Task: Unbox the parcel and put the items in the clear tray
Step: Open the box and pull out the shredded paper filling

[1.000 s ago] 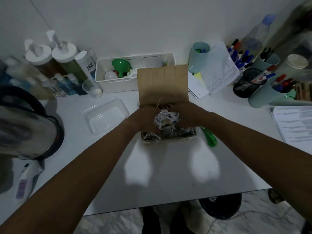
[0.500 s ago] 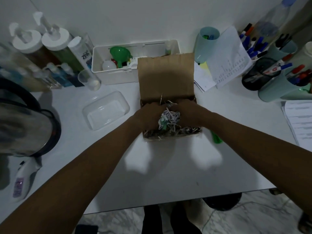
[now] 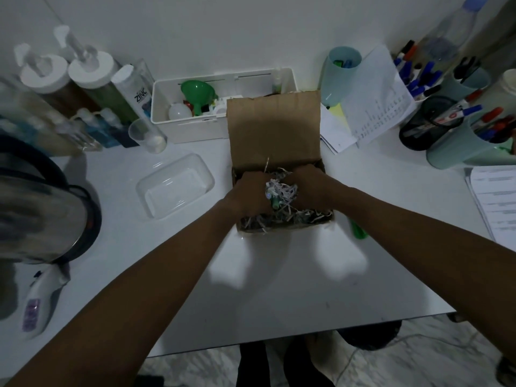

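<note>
A brown cardboard parcel [image 3: 273, 129] stands open in the middle of the white table, its lid flap raised at the back. Shredded paper filling [image 3: 282, 191] lies inside it. My left hand [image 3: 248, 195] and my right hand [image 3: 310, 185] are both down in the box, closed around a clump of the filling. A small green item [image 3: 276, 203] shows between the hands, half buried in the shreds. The clear tray [image 3: 174, 185] sits left of the box with nothing in it.
A white bin [image 3: 220, 127] with a green funnel stands behind the box. Pump bottles [image 3: 86, 79] and a metal kettle [image 3: 42, 213] crowd the left side. Cups of pens [image 3: 452, 141] and papers [image 3: 374, 96] fill the right. A green object [image 3: 357, 230] lies beside the box's right wall.
Both hands stay in the box and have lowered the clump of shredded paper slightly. The camera has tilted, shifting the whole scene in view.
</note>
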Motion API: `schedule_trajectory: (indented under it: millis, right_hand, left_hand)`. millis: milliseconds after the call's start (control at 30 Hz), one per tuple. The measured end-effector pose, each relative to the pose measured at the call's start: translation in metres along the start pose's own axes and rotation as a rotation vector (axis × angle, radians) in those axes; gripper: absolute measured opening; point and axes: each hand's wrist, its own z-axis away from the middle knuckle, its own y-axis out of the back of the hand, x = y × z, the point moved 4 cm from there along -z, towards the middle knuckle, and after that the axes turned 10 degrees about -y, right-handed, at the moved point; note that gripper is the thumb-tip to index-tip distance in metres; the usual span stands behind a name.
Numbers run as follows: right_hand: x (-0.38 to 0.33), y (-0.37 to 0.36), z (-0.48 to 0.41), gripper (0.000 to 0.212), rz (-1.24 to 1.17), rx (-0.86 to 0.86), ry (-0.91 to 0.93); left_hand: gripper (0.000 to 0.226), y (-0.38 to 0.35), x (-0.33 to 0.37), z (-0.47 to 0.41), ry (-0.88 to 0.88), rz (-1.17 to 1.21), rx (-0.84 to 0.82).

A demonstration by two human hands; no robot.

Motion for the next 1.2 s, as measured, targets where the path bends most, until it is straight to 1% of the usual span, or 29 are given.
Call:
schedule_trajectory:
  millis: [100, 167, 200, 233, 267, 300, 367, 433, 533, 633, 700, 733, 800, 867, 1033, 1133, 1200]
  right_hand:
    - [0.002, 0.003, 0.002, 0.020, -0.036, 0.007, -0.007]
    - [0.002, 0.009, 0.005, 0.022, -0.117, 0.009, 0.001]
    - [0.001, 0.015, 0.006, 0.030, -0.165, 0.022, 0.010]
    - [0.000, 0.021, 0.006, 0.044, -0.197, 0.029, 0.000]
    - [-0.001, 0.028, 0.007, 0.057, -0.216, 0.030, -0.027]
    - [-0.002, 0.035, 0.008, 0.063, -0.214, 0.035, -0.059]
    - [-0.007, 0.050, 0.012, 0.058, -0.176, 0.071, -0.062]
    - [-0.017, 0.064, 0.021, 0.050, -0.126, 0.107, -0.038]
    - [-0.032, 0.075, 0.045, 0.048, -0.139, 0.119, -0.017]
    - [-0.048, 0.073, 0.077, 0.045, -0.145, 0.105, 0.007]
    - [-0.054, 0.064, 0.098, 0.043, -0.150, 0.110, 0.050]
    - [-0.056, 0.058, 0.108, 0.045, -0.154, 0.111, 0.063]
    - [-0.056, 0.040, 0.123, 0.049, -0.146, 0.094, 0.066]
    - [-0.054, 0.018, 0.134, 0.043, -0.158, 0.051, 0.080]
    - [-0.043, -0.034, 0.147, 0.036, -0.175, -0.041, 0.102]
    - [-0.031, -0.051, 0.141, 0.037, -0.182, -0.036, 0.099]
    - [-0.025, -0.056, 0.132, 0.037, -0.167, -0.003, 0.115]
  left_hand:
    - [0.040, 0.000, 0.001, 0.002, -0.021, -0.002, 0.035]
    - [0.041, 0.007, 0.003, 0.006, -0.052, 0.044, 0.063]
    - [0.046, 0.014, 0.004, 0.008, -0.070, 0.107, 0.105]
    - [0.055, 0.023, 0.004, 0.011, -0.072, 0.174, 0.160]
    - [0.066, 0.033, 0.005, 0.014, -0.063, 0.207, 0.203]
    - [0.073, 0.043, 0.007, 0.018, -0.045, 0.208, 0.220]
    - [0.074, 0.059, 0.018, 0.023, -0.024, 0.161, 0.207]
    - [0.063, 0.072, 0.032, 0.031, -0.029, 0.101, 0.200]
    - [0.051, 0.080, 0.053, 0.047, -0.040, 0.082, 0.178]
    - [0.055, 0.076, 0.073, 0.071, -0.072, 0.080, 0.167]
    - [0.064, 0.065, 0.083, 0.088, -0.086, 0.089, 0.181]
    - [0.062, 0.057, 0.087, 0.096, -0.085, 0.089, 0.182]
    - [0.050, 0.040, 0.088, 0.112, -0.061, 0.078, 0.165]
    - [0.048, 0.019, 0.085, 0.126, -0.033, 0.083, 0.156]
    - [0.061, -0.035, 0.072, 0.147, -0.032, 0.197, 0.135]
    - [0.053, -0.055, 0.058, 0.144, -0.004, 0.270, 0.136]
    - [0.056, -0.060, 0.050, 0.137, -0.011, 0.285, 0.154]
